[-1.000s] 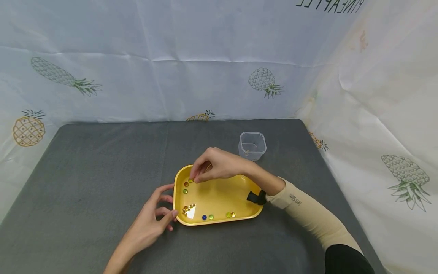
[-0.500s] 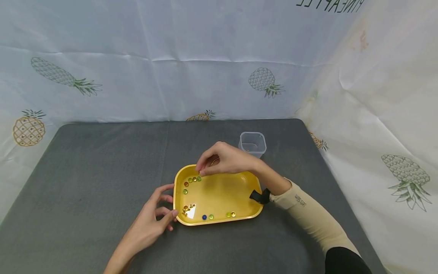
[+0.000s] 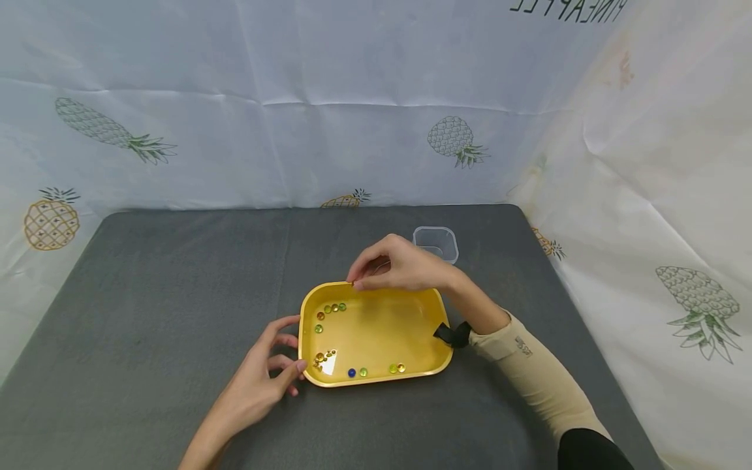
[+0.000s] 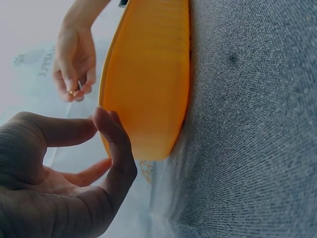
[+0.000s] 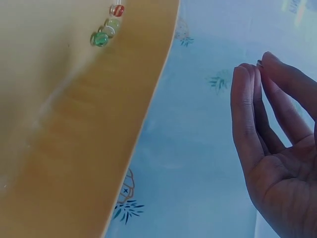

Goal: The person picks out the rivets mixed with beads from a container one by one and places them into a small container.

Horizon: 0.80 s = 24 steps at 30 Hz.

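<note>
My right hand (image 3: 405, 263) pinches a tiny gold-coloured bead (image 4: 73, 92) between thumb and fingertips, over the far rim of the yellow tray (image 3: 382, 333). The bead's exact shape is mostly hidden by the fingers. My left hand (image 3: 258, 378) grips the tray's left end, with thumb and fingertips at the rim and other fingers along the outer wall. Glass marbles (image 3: 335, 307) line the far left corner, one of them reddish (image 5: 117, 10). A blue marble (image 3: 352, 373) and several green or yellowish ones lie along the near side. Small gold beads (image 3: 320, 358) cluster at the near left corner.
A clear plastic box (image 3: 443, 251) stands behind the tray, partly covered by my right hand. The grey table (image 3: 176, 294) surrounds the tray. White cloth with pineapple prints (image 3: 352, 150) hangs behind and to the right. A black strap (image 3: 452, 335) hangs at my right wrist.
My right hand has risen from the marbles in the far left corner and moved right and away to the far rim, carrying the bead. My left hand stays at the tray's end.
</note>
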Each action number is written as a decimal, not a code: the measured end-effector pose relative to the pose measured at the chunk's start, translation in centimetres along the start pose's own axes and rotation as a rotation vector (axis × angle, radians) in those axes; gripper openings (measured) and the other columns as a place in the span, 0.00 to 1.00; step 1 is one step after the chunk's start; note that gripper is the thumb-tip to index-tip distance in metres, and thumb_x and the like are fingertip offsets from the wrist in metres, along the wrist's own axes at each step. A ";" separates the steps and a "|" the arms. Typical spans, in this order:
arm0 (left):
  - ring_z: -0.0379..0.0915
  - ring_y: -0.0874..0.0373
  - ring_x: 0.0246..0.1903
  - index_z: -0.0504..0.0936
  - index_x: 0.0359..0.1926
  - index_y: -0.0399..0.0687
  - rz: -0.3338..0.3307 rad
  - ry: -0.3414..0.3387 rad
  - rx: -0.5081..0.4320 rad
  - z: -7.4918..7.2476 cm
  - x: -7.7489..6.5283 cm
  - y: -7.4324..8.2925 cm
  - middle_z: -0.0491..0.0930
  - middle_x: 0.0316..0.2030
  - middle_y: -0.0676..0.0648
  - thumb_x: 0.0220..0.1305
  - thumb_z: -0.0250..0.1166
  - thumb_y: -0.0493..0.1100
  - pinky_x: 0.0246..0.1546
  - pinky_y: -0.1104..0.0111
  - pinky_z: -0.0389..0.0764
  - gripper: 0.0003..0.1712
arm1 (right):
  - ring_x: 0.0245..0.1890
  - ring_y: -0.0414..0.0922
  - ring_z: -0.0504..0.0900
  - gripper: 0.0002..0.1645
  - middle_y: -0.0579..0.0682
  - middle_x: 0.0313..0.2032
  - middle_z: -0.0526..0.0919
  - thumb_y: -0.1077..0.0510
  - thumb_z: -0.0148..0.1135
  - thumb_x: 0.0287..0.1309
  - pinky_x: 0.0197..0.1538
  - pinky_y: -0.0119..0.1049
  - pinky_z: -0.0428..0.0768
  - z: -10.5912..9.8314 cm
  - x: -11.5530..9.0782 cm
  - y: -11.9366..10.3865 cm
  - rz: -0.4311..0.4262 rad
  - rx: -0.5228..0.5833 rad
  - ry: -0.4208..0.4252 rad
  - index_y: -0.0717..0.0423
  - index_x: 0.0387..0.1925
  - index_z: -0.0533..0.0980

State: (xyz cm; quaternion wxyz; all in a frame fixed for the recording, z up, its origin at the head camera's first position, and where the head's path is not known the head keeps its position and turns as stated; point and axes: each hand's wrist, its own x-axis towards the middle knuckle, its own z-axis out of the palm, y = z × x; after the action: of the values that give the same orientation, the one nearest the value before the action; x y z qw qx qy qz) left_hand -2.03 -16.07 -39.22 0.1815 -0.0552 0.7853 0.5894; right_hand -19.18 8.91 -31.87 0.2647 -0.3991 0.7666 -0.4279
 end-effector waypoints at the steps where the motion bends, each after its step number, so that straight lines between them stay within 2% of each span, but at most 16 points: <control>1: 0.81 0.49 0.31 0.56 0.69 0.62 -0.001 0.001 0.000 0.0 0.0 0.0 0.66 0.52 0.38 0.62 0.63 0.30 0.26 0.59 0.84 0.41 | 0.37 0.43 0.85 0.08 0.47 0.37 0.87 0.58 0.68 0.56 0.47 0.37 0.85 -0.1 -0.1 0.2 -0.002 0.008 0.005 0.51 0.39 0.84; 5: 0.81 0.49 0.30 0.57 0.69 0.62 -0.005 0.004 -0.001 0.0 0.0 0.0 0.66 0.52 0.38 0.62 0.63 0.30 0.26 0.60 0.84 0.41 | 0.38 0.43 0.85 0.10 0.48 0.38 0.87 0.56 0.68 0.56 0.47 0.35 0.85 -0.6 -0.5 0.6 -0.004 0.036 0.023 0.53 0.41 0.84; 12: 0.81 0.49 0.31 0.56 0.69 0.62 -0.004 0.002 -0.001 0.0 0.0 0.0 0.66 0.52 0.37 0.62 0.63 0.30 0.26 0.60 0.84 0.41 | 0.39 0.44 0.86 0.08 0.45 0.39 0.87 0.56 0.68 0.57 0.47 0.36 0.86 -1.3 -1.1 0.8 -0.011 0.021 0.066 0.45 0.40 0.84; 20: 0.81 0.49 0.31 0.57 0.69 0.62 -0.004 0.006 0.005 0.1 0.0 0.0 0.66 0.52 0.38 0.62 0.63 0.30 0.26 0.60 0.84 0.41 | 0.40 0.43 0.86 0.11 0.50 0.41 0.86 0.56 0.67 0.58 0.48 0.34 0.85 -2.2 -1.9 1.6 -0.028 0.025 0.102 0.53 0.42 0.83; 24: 0.81 0.49 0.31 0.57 0.69 0.62 -0.008 0.008 0.005 0.1 0.0 0.1 0.66 0.52 0.38 0.62 0.63 0.30 0.26 0.60 0.84 0.41 | 0.41 0.44 0.86 0.10 0.51 0.42 0.86 0.56 0.67 0.58 0.49 0.35 0.85 -2.6 -2.3 1.9 -0.014 0.026 0.127 0.52 0.42 0.83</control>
State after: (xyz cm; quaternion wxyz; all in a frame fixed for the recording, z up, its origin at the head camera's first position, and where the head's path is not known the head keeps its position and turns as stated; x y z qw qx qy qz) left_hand -2.03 -15.98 -39.17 0.1808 -0.0604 0.7874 0.5862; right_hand -20.62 12.63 -32.08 0.2176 -0.3729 0.7734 -0.4641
